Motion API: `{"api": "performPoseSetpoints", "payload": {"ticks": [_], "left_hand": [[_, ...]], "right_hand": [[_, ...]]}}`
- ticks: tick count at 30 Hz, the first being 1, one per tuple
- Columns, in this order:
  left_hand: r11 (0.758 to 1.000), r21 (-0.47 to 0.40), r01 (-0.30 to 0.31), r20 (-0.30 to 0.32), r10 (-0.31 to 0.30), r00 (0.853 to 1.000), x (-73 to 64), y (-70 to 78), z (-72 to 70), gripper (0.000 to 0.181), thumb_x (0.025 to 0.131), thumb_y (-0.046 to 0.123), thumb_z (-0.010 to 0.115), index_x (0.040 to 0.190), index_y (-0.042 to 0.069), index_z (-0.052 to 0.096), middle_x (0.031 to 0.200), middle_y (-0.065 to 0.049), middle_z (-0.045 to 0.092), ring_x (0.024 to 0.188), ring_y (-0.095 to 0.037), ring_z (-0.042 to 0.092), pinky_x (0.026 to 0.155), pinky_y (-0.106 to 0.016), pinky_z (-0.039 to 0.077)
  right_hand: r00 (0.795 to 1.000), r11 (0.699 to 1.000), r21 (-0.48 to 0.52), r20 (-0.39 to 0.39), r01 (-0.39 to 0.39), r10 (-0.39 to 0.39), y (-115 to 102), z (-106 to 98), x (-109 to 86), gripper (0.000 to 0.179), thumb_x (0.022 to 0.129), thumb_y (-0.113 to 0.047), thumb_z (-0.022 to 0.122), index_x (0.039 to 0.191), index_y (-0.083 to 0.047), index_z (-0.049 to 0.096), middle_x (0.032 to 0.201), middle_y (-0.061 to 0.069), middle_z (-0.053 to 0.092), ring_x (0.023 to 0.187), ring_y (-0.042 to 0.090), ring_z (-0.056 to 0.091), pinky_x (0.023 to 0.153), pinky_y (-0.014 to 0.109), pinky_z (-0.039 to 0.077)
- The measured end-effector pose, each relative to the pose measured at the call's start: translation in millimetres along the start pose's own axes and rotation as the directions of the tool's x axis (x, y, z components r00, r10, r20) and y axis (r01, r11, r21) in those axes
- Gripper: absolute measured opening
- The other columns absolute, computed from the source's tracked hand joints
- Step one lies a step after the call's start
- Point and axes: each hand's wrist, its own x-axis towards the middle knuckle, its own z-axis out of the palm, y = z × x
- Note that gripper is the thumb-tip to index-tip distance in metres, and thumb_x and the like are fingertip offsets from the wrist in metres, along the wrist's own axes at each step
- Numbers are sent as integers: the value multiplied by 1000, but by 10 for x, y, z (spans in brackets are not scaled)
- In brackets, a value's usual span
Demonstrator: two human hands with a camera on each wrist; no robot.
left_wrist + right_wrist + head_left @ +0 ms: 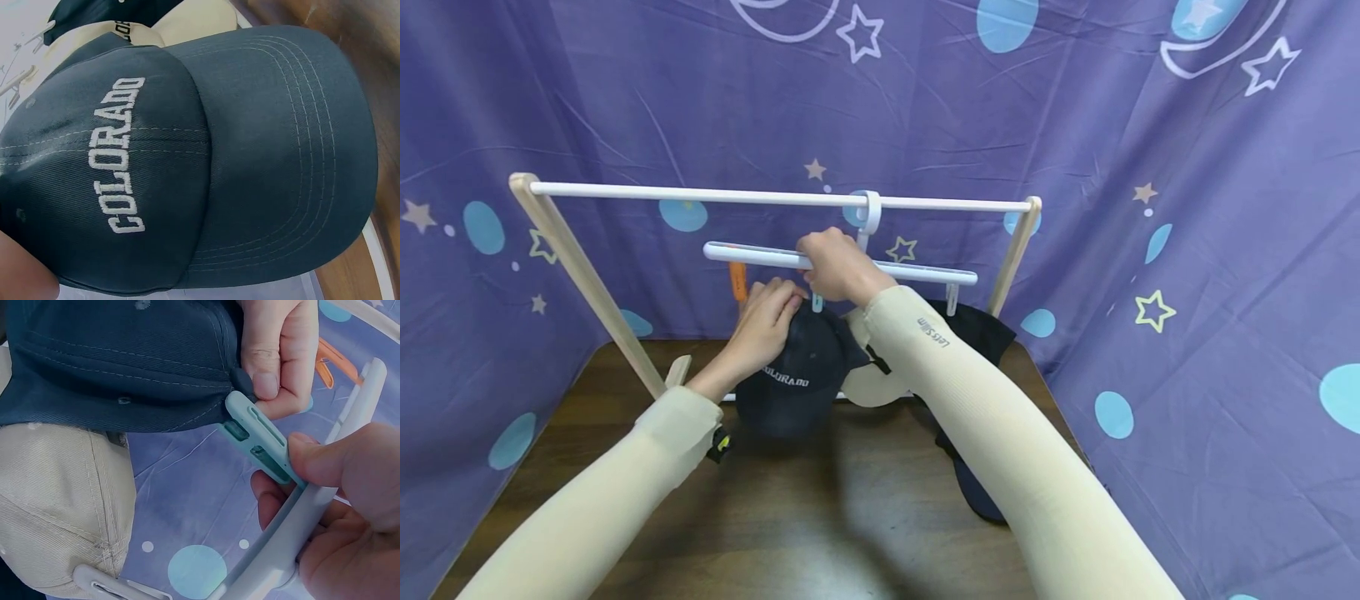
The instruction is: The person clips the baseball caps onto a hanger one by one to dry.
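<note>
A dark navy cap (250, 144) with white COLORADO lettering hangs from my left hand (765, 321), which pinches its crown between thumb and fingers. In the right wrist view the fingers of that left hand (278, 353) hold the cloth just beside a teal clip (265, 437). The clip's tip meets the cap's edge; I cannot tell whether the cloth lies between its jaws. My right hand (840, 265) pinches the clip's near end by a white hanger (760, 255), with fingers around the bar. An orange clip (739, 281) at the bar's left end holds nothing.
The hanger's hook (870, 212) sits on the white rod (700, 194) of a wooden-legged rack (595, 292). Farther right, a beige cap (62, 500) and a black cap (977, 329) hang from clips. Below is a brown wooden table (775, 517); purple curtains (1187, 208) surround it.
</note>
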Motion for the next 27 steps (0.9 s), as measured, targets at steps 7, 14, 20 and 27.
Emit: {"api": "performPoseSetpoints", "payload": {"ticks": [7, 14, 20, 27], "left_hand": [[999, -47, 14, 6, -14, 1000, 40, -7, -13, 23, 113, 14, 48, 113, 5, 68, 107, -16, 64, 99, -36, 48, 90, -51, 35], [994, -104, 34, 26, -31, 999, 69, -20, -40, 23, 113, 15, 47, 116, 5, 68, 109, -15, 63, 100, -34, 46, 90, -46, 34], [992, -124, 25, 30, -21, 999, 77, -35, -42, 24, 114, 16, 47, 115, 5, 69, 110, -14, 63, 100, -33, 45, 93, -45, 33], [991, -131, 36, 50, -29, 998, 73, -36, -35, 26, 114, 18, 46, 114, 6, 69, 110, -12, 63, 101, -32, 45, 93, -45, 32]], "right_hand": [[1000, 1000, 6, 9, -2, 1, -4, -4, 4, 11, 101, -9, 67, 110, -6, 73, 100, 7, 71, 92, 22, 64, 89, 37, 52], [1000, 1000, 8, 9, -9, 9, -6, -6, 10, 9, 99, -8, 68, 106, -7, 73, 101, 7, 72, 90, 22, 63, 89, 38, 53], [1000, 1000, 5, 30, -6, 6, -3, -23, 12, 10, 99, -8, 66, 106, -6, 73, 100, 8, 71, 92, 24, 64, 91, 40, 53], [997, 1000, -17, 79, -20, 21, -7, -46, 1, 12, 102, -11, 63, 109, -7, 72, 105, 8, 71, 98, 24, 65, 94, 40, 52]]}}
